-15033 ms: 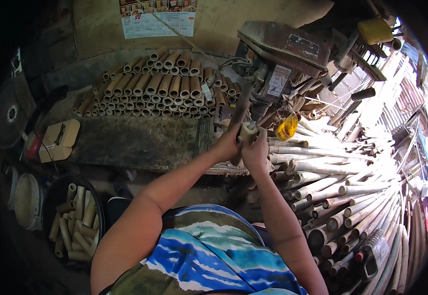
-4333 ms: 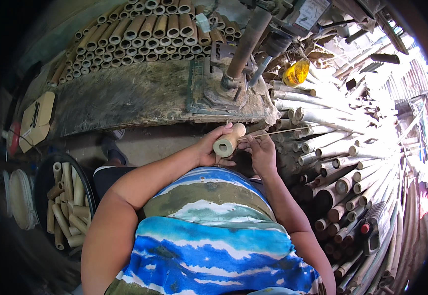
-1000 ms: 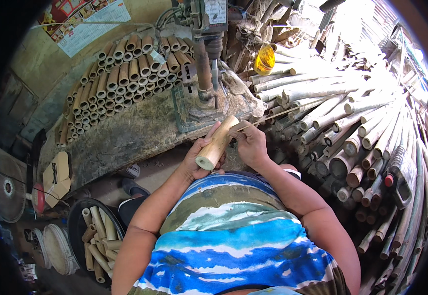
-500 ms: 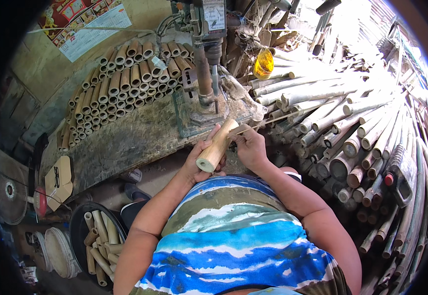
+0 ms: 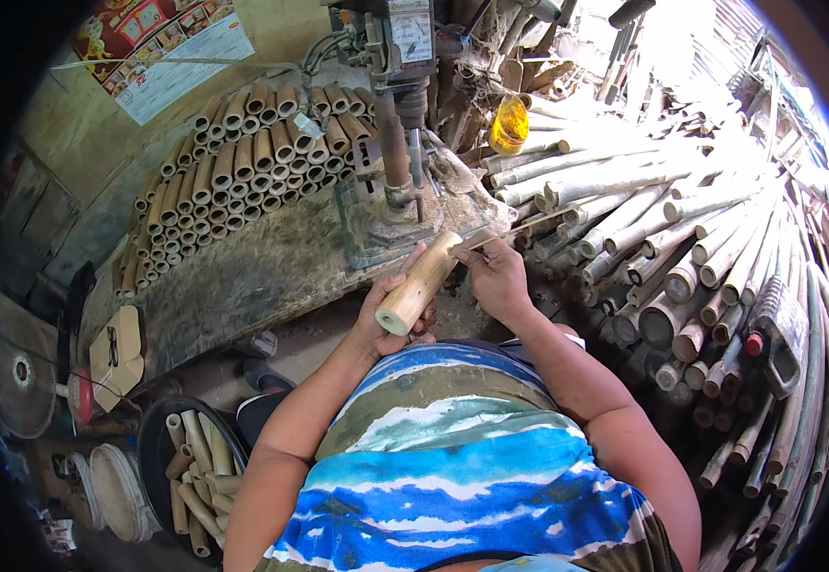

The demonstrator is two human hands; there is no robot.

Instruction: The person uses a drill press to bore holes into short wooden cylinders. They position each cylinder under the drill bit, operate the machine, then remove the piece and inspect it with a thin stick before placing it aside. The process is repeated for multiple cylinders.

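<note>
Overexposed daylight upper right, dark fisheye rim

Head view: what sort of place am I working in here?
Most likely a small bamboo craft workshop. A drill press stands on a dusty workbench, cut bamboo tubes are stacked behind it, and long bamboo poles lie heaped to the right.

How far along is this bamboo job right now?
Done, apparently: cut bamboo sections stacked behind the drill press. In hand: the left hand grips a short bamboo piece while the right hand pokes a thin stick at its far end. Left: a heap of long poles.
</note>
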